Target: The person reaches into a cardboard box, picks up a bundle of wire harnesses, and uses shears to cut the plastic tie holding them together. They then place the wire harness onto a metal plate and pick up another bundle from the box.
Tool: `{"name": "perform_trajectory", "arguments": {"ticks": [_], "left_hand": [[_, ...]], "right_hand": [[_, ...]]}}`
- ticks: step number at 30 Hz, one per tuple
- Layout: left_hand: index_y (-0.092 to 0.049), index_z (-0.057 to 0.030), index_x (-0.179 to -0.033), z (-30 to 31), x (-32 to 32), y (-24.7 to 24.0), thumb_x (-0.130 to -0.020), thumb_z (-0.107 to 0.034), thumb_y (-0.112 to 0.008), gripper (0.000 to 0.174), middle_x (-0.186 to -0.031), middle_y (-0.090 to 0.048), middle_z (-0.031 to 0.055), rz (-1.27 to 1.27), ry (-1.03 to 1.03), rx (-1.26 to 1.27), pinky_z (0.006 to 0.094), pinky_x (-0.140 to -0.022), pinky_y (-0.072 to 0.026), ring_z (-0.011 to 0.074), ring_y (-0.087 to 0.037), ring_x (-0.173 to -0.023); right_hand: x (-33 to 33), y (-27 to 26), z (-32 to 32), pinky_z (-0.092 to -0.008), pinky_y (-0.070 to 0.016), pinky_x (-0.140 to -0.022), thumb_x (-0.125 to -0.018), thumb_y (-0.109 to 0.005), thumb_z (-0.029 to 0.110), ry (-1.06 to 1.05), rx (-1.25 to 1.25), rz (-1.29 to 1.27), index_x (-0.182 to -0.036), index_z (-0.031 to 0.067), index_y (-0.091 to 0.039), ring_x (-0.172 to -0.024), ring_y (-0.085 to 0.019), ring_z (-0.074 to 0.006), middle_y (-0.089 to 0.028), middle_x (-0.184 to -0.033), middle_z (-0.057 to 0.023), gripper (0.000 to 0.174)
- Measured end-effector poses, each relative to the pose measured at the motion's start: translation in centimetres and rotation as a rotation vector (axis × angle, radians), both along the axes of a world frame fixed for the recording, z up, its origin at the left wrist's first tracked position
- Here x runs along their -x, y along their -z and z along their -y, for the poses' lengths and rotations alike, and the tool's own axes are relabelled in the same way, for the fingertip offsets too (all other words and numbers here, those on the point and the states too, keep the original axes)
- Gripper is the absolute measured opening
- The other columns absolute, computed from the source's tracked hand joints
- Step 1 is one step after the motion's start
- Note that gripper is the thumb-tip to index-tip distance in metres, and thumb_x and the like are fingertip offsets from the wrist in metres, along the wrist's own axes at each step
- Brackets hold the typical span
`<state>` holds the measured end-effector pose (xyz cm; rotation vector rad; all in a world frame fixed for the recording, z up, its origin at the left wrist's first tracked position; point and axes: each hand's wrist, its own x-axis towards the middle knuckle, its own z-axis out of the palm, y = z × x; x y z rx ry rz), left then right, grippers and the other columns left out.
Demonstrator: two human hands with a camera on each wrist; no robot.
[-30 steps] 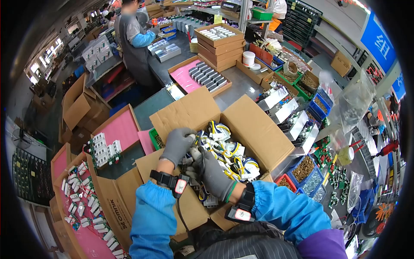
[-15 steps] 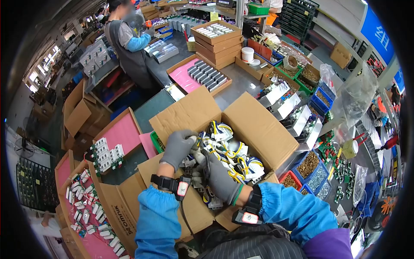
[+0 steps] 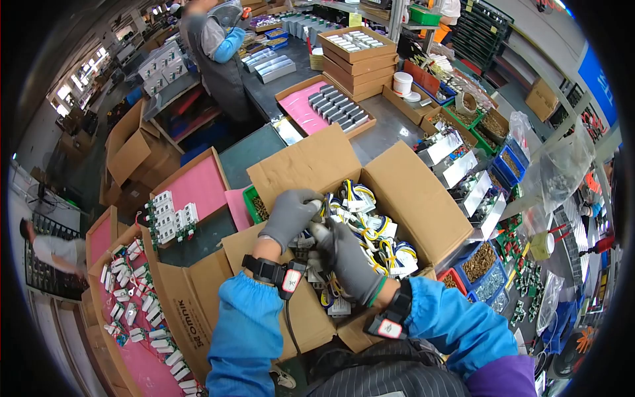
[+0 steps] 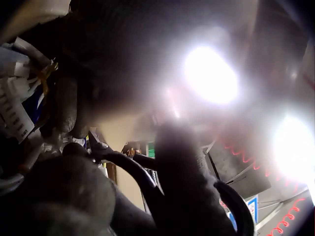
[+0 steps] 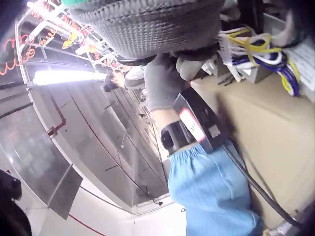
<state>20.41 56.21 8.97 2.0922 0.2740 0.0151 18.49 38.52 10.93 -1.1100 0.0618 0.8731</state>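
Wires (image 3: pixel 378 230) lie bundled in the open carton (image 3: pixel 418 198), below and beside both hands. Left hand (image 3: pixel 289 217) and right hand (image 3: pixel 354 264) meet closely, fingers bent; what either grasps cannot be determined.

The left hand (image 3: pixel 290 217) and right hand (image 3: pixel 354 263) wear grey knitted gloves, the right one edged in green at the cuff. Just behind each hand, a black wrist strap (image 3: pixel 263 268) carries a black box with a white, red-edged label. Farther up come bright blue gathered oversleeves (image 3: pixel 246 324), a purple sleeve (image 3: pixel 501 377) and a dark pinstriped garment (image 3: pixel 390 370).
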Motion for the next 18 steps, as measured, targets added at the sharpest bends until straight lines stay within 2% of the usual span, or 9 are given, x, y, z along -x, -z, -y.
{"name": "perform_trajectory", "arguments": {"ticks": [3,5,7,8,9,11,14,17,18], "left_hand": [[-0.072,0.0047,-0.11,0.2,-0.2,-0.3,-0.09,-0.014,-0.063,0.029,-0.096,-0.075,0.0143,0.026,-0.017,-0.075,0.0332,-0.075,-0.0555,0.0186,-0.071,-0.078],[-0.071,0.0046,-0.111,0.5,-0.3,-0.6,-0.09,-0.015,-0.064,0.03,-0.091,-0.075,0.0132,0.049,-0.042,-0.07,0.0331,-0.071,-0.0548,0.018,-0.07,-0.076],[-0.07,0.0057,-0.112,1.0,0.1,-2.2,-0.09,-0.014,-0.066,0.03,-0.087,-0.073,0.0113,-0.094,-0.071,0.219,0.0323,-0.067,-0.0545,0.0165,-0.069,-0.073],[-0.069,0.0066,-0.112,0.7,-0.1,-1.3,-0.09,-0.014,-0.067,0.03,-0.084,-0.072,0.0091,-0.076,-0.057,0.251,0.0307,-0.064,-0.0537,0.0147,-0.068,-0.072],[-0.069,0.0066,-0.112,0.5,-0.2,-0.8,-0.09,-0.014,-0.067,0.03,-0.084,-0.072,0.0091,-0.065,-0.068,0.253,0.0307,-0.064,-0.0537,0.0147,-0.068,-0.072],[-0.071,0.0071,-0.106,0.4,-0.2,0.3,-0.085,-0.017,-0.068,0.032,-0.085,-0.073,0.0151,0.024,-0.069,0.23,0.0331,-0.065,-0.056,0.0197,-0.071,-0.072],[-0.072,0.0062,-0.103,0.4,-0.5,1.4,-0.085,-0.019,-0.069,0.031,-0.084,-0.073,0.0141,0.074,-0.082,0.187,0.0325,-0.07,-0.0555,0.0191,-0.07,-0.074],[-0.071,0.0046,-0.104,0.6,0.1,0.5,-0.088,-0.018,-0.068,0.028,-0.085,-0.073,0.0119,0.089,-0.06,0.172,0.0306,-0.069,-0.0546,0.0165,-0.069,-0.074],[-0.071,0.0038,-0.105,0.5,0.2,0.3,-0.09,-0.015,-0.067,0.025,-0.084,-0.071,0.0076,0.047,-0.029,0.232,0.0291,-0.069,-0.053,0.0136,-0.066,-0.074]], "right_hand": [[-1.3,-1.0,0.6,-0.0295,-0.0543,-0.064,-0.099,-0.066,0.039,-0.065,0.008,-0.068,-0.128,0.0058,-0.051,-0.072,-0.061,-0.0128,-0.058,-0.087,-0.0011,0.047],[-0.9,-0.9,1.2,-0.0303,-0.0547,-0.067,-0.098,-0.065,0.04,-0.088,0.015,0.079,-0.129,0.0061,-0.05,-0.075,-0.062,-0.0138,-0.057,-0.09,-0.0018,0.048],[-1.0,-1.1,2.0,-0.0287,-0.0539,-0.068,-0.098,-0.065,0.041,-0.126,0.015,0.109,-0.129,0.0059,-0.049,-0.077,-0.062,-0.0125,-0.057,-0.094,-0.0027,0.049],[-1.0,-0.5,2.3,-0.0279,-0.0533,-0.068,-0.099,-0.065,0.041,-0.15,0.025,0.203,-0.13,0.0058,-0.049,-0.078,-0.062,-0.0118,-0.056,-0.095,-0.0029,0.05],[-1.2,0.0,2.4,-0.027,-0.0527,-0.068,-0.099,-0.065,0.04,-0.175,0.034,0.298,-0.131,0.0056,-0.049,-0.08,-0.062,-0.0111,-0.056,-0.097,-0.003,0.05],[-1.6,0.4,2.7,-0.0258,-0.0517,-0.067,-0.099,-0.064,0.041,-0.2,0.026,0.329,-0.13,0.0051,-0.049,-0.077,-0.061,-0.0099,-0.056,-0.097,-0.0025,0.049],[-2.6,-0.1,3.3,-0.0259,-0.0547,-0.067,-0.096,-0.069,0.04,-0.235,0.054,0.308,-0.131,0.0029,-0.05,-0.078,-0.065,-0.0107,-0.061,-0.099,-0.0041,0.054],[-3.7,-0.8,3.7,-0.023,-0.0471,-0.057,-0.098,-0.065,0.047,-0.26,-0.029,0.114,-0.122,0.0078,-0.053,-0.064,-0.057,-0.0095,-0.053,-0.081,0.0013,0.047],[-4.1,-0.8,3.5,-0.0229,-0.0429,-0.053,-0.098,-0.064,0.048,-0.264,-0.098,-0.008,-0.115,0.0117,-0.055,-0.06,-0.052,-0.0087,-0.049,-0.074,0.0037,0.041]]}}
